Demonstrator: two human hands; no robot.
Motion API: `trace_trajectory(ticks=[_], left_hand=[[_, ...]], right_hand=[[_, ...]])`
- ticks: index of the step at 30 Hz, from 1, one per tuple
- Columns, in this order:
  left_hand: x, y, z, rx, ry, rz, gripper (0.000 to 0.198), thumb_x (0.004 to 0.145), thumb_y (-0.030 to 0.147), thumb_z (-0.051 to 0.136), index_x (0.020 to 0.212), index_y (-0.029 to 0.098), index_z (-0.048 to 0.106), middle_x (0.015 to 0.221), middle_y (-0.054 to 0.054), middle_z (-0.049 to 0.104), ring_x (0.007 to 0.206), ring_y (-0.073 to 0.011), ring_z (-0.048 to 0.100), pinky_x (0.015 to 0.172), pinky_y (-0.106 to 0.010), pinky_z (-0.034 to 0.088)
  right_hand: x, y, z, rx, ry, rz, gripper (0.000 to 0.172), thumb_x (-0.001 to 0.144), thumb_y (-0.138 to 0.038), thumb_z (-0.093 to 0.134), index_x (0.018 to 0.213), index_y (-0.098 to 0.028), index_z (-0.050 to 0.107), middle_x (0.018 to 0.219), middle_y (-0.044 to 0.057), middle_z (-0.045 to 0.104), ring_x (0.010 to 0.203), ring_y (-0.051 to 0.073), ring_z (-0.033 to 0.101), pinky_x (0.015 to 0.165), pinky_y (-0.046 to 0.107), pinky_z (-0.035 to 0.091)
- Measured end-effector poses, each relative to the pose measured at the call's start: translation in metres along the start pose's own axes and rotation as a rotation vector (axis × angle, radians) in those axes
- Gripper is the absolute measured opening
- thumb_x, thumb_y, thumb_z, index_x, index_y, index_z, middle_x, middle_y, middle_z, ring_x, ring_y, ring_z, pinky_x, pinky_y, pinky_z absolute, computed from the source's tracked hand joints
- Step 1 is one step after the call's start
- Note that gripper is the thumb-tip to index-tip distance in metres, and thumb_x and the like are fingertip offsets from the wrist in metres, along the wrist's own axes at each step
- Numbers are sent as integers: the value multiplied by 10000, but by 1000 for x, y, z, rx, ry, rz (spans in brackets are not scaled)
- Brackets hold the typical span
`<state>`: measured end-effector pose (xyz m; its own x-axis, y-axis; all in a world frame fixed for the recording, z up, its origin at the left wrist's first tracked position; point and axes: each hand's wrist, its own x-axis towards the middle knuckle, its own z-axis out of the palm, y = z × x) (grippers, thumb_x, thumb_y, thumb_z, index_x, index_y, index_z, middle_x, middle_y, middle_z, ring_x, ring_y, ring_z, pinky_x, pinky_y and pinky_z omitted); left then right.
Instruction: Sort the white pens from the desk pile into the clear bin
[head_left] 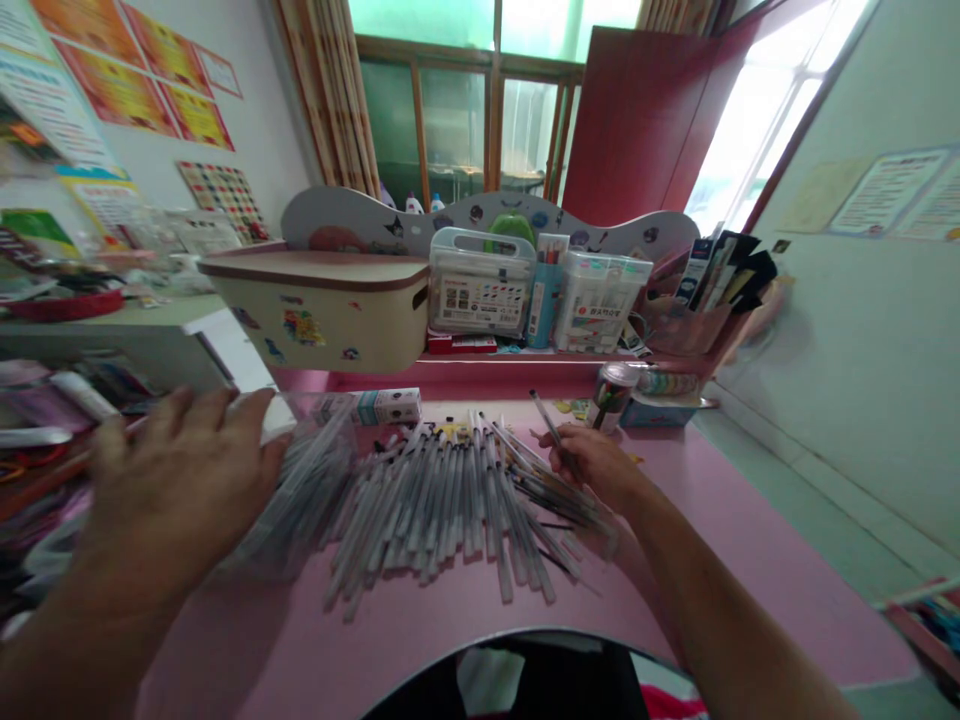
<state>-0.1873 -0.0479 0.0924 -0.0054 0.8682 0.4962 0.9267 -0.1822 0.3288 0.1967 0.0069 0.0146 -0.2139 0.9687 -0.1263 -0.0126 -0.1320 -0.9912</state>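
Note:
Many slim pens [442, 500] with pale, see-through barrels lie fanned out on the pink desk [420, 640]. My right hand [592, 465] is above the right side of this pile, its fingers closed round a single pen [545, 418] tilted up to the left. Below that hand, several darker pens [555, 495] lie across one another. My left hand [176, 485] is raised at the left, blurred, with its fingers spread. Just beside its thumb is a clear plastic bag [300, 500] with more pens inside; I cannot tell whether they touch.
Behind the pens lies a small white box [390, 405]. A can [615, 390] and a blue box [658, 412] stand at the back right. The shelf carries a lidded cream bin [337, 315], a clear marker case [482, 290] and a pen holder [686, 325]. Clutter fills the left side.

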Motion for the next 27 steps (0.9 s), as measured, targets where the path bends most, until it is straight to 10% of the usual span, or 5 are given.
trace_trajectory(ticks=[3, 8, 12, 16, 27], left_hand=[[0, 50, 19, 84, -35, 98, 458, 914, 361, 399, 1274, 130, 563, 1383, -180, 533, 1394, -393, 355, 1145, -586, 244], [-5, 129, 80, -528, -404, 92, 520, 883, 367, 507, 1356, 152, 506, 1440, -148, 525, 1348, -275, 461, 1138, -460, 339], [-4, 164, 129, -1094, -446, -112, 336, 876, 332, 538, 1166, 169, 587, 1198, -122, 670, 1061, -221, 645, 923, -357, 504], [-5, 173, 153, -1388, -416, -349, 200, 866, 348, 545, 935, 169, 600, 815, -29, 679, 570, -122, 570, 595, -266, 484], [-4, 150, 169, -1538, -318, -321, 183, 821, 348, 664, 829, 166, 645, 756, -15, 675, 638, -102, 575, 636, -215, 443]], right_hand=[[-2, -1, 3, 126, -92, 27, 163, 715, -279, 623, 825, -161, 607, 660, -5, 589, 493, 87, 492, 444, 206, 351], [-10, 3, 12, 177, -281, 28, 293, 831, -431, 640, 999, -204, 560, 582, -62, 521, 389, 67, 379, 357, 178, 238], [-10, 13, 17, 210, -349, 36, 303, 826, -467, 664, 866, -190, 547, 533, -80, 450, 365, 39, 244, 348, 185, 135], [-6, 21, 19, 241, -372, 67, 350, 803, -492, 681, 770, -176, 535, 542, -62, 444, 396, 43, 272, 365, 193, 150], [-9, 28, 37, 283, -297, 141, 391, 790, -529, 714, 974, -229, 543, 520, -119, 296, 384, 43, 167, 349, 175, 88]])
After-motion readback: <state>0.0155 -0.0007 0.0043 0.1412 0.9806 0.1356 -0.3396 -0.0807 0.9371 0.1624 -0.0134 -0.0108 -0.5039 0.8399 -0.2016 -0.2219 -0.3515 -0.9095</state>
